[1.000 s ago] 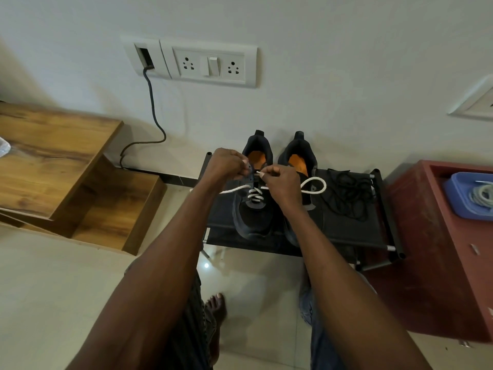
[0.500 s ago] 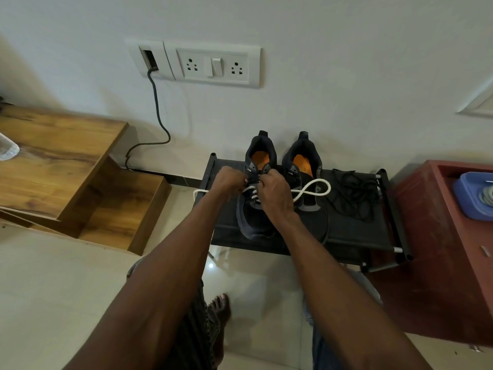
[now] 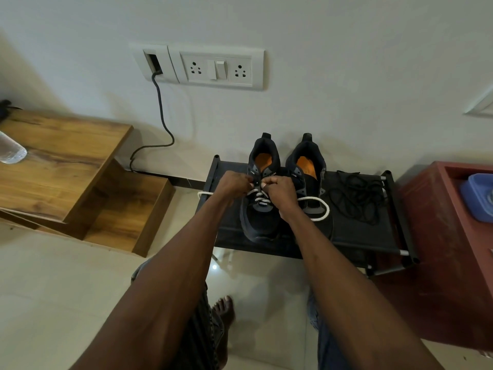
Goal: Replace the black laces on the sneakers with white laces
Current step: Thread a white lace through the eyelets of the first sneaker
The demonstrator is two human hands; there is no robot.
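Hands pinching white lace (image 3: 314,209) at left sneaker (image 3: 260,209) eyelets, left hand (image 3: 234,185), right hand (image 3: 281,193), fingertips hidden.

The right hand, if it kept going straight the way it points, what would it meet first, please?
Probably the left hand: the right hand points left across the left sneaker's tongue, fingertips nearly touching; depth is unclear.

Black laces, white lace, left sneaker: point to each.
Black laces (image 3: 356,196), head view, middle of the tangled pile.
White lace (image 3: 321,209), head view, the loose loop.
Left sneaker (image 3: 257,225), head view, toe.
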